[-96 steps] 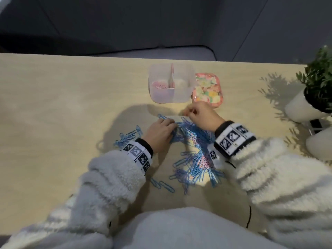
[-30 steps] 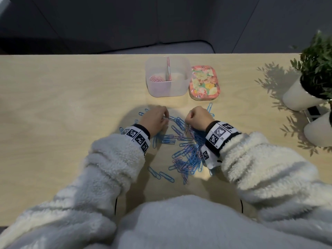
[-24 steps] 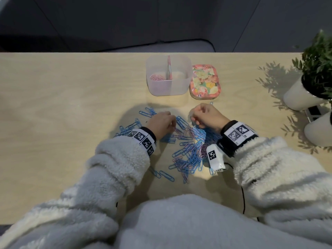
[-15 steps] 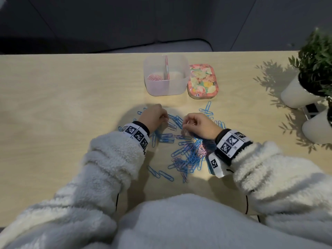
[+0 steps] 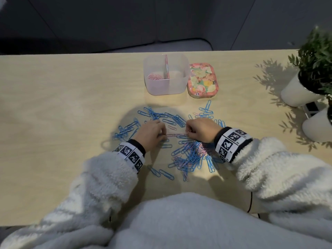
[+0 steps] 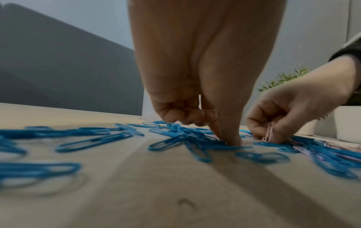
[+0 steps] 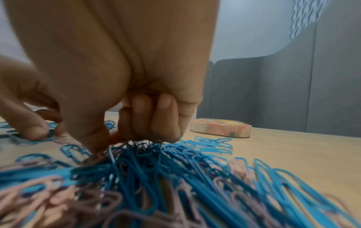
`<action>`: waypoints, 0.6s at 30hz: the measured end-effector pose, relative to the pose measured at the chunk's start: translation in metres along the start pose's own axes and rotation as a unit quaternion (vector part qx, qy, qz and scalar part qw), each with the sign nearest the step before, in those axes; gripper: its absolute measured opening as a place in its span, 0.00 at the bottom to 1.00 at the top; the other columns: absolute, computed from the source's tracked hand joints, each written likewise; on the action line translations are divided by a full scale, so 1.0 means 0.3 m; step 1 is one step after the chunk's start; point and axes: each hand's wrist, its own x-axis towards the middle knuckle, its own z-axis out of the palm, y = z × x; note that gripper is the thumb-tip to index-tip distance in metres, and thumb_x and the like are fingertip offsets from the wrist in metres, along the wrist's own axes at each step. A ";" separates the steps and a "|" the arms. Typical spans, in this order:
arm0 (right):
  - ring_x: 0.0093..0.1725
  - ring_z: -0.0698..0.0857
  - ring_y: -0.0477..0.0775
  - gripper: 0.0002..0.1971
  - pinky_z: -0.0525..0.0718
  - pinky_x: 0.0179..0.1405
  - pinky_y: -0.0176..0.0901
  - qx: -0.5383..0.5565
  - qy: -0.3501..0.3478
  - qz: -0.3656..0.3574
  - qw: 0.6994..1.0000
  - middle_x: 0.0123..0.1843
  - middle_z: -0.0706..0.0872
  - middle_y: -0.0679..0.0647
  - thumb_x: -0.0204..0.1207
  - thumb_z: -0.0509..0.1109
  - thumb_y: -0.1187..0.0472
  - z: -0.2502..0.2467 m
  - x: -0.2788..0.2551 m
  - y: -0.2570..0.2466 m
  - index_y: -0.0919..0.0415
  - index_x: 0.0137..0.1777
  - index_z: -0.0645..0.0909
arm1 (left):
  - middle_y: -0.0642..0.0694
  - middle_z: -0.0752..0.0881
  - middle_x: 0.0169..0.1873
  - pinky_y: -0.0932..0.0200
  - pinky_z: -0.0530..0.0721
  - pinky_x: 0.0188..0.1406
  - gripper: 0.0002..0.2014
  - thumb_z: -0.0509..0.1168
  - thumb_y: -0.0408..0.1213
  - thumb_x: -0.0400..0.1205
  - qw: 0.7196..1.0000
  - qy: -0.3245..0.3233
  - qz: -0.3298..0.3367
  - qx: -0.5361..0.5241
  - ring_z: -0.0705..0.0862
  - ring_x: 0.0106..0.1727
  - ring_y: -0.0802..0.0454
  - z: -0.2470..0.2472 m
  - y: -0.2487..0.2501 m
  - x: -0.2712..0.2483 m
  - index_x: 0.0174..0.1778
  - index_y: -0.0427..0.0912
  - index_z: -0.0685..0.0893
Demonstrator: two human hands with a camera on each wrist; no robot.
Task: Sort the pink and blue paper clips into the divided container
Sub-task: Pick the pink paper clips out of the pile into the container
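Pink clips (image 5: 177, 135) stretched between left hand (image 5: 151, 134) and right hand (image 5: 202, 129), both pinching.

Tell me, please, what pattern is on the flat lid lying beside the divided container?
The lid has a multicoloured floral print, mostly pink, yellow and green; the head view shows it best.

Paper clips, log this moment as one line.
left hand: pinches pink clips | right hand: pinches same clips | container: pink clips in left half

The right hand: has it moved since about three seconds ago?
Yes. The right hand has drawn back from the flowery tin, toward the person, and now pinches pink clips.
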 end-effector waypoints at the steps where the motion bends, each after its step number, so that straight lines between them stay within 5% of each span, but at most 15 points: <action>1: 0.43 0.78 0.56 0.06 0.68 0.39 0.42 0.013 -0.006 0.003 1.000 0.43 0.83 0.54 0.75 0.65 0.60 0.005 0.001 0.002 0.60 0.48 0.79 | 0.47 0.79 0.45 0.56 0.75 0.51 0.08 0.68 0.42 0.78 1.000 -0.007 -0.012 -0.013 0.78 0.51 0.48 -0.002 -0.016 -0.013 0.46 0.41 0.82; 6: 0.33 0.74 0.50 0.08 0.71 0.32 0.41 0.244 0.016 0.028 0.969 0.32 0.77 0.50 0.72 0.68 0.67 -0.008 0.008 0.024 0.55 0.35 0.75 | 0.48 0.77 0.41 0.60 0.70 0.42 0.09 0.68 0.43 0.77 0.999 -0.012 -0.021 -0.042 0.76 0.44 0.50 -0.022 -0.051 -0.053 0.46 0.41 0.82; 9: 0.23 0.75 0.40 0.05 0.72 0.24 0.30 0.351 0.024 0.043 0.935 0.30 0.79 0.55 0.75 0.66 0.70 -0.032 -0.004 0.020 0.62 0.48 0.81 | 0.48 0.76 0.40 0.60 0.69 0.41 0.10 0.65 0.44 0.79 0.999 0.029 -0.010 -0.038 0.75 0.42 0.51 -0.028 -0.006 -0.027 0.49 0.42 0.81; 11: 0.16 0.72 0.39 0.10 0.67 0.15 0.28 0.440 0.033 0.086 0.893 0.23 0.78 0.53 0.78 0.59 0.73 -0.033 0.001 0.011 0.66 0.50 0.81 | 0.47 0.78 0.44 0.60 0.70 0.44 0.10 0.65 0.45 0.80 0.999 0.027 -0.006 -0.030 0.77 0.46 0.50 -0.019 0.027 0.004 0.51 0.42 0.81; 14: 0.14 0.71 0.43 0.13 0.61 0.12 0.30 0.536 0.055 0.149 0.829 0.22 0.77 0.53 0.78 0.57 0.70 -0.020 0.020 -0.005 0.63 0.36 0.79 | 0.43 0.81 0.52 0.57 0.74 0.51 0.10 0.65 0.41 0.80 1.000 -0.009 -0.002 -0.017 0.79 0.54 0.46 -0.003 0.058 0.041 0.51 0.40 0.82; 15: 0.15 0.71 0.42 0.12 0.62 0.12 0.30 0.519 0.061 0.150 0.839 0.24 0.76 0.54 0.78 0.60 0.65 -0.012 0.025 -0.010 0.62 0.34 0.78 | 0.41 0.80 0.54 0.56 0.75 0.53 0.09 0.65 0.39 0.80 1.000 -0.020 -0.003 -0.017 0.80 0.55 0.44 -0.002 0.065 0.046 0.51 0.38 0.82; 18: 0.21 0.75 0.40 0.08 0.71 0.24 0.36 0.308 0.067 0.089 0.945 0.27 0.79 0.51 0.71 0.74 0.55 0.017 0.036 -0.043 0.58 0.36 0.81 | 0.37 0.79 0.54 0.55 0.74 0.54 0.09 0.62 0.35 0.81 0.999 -0.032 -0.008 -0.018 0.79 0.55 0.42 -0.003 0.066 0.042 0.50 0.33 0.81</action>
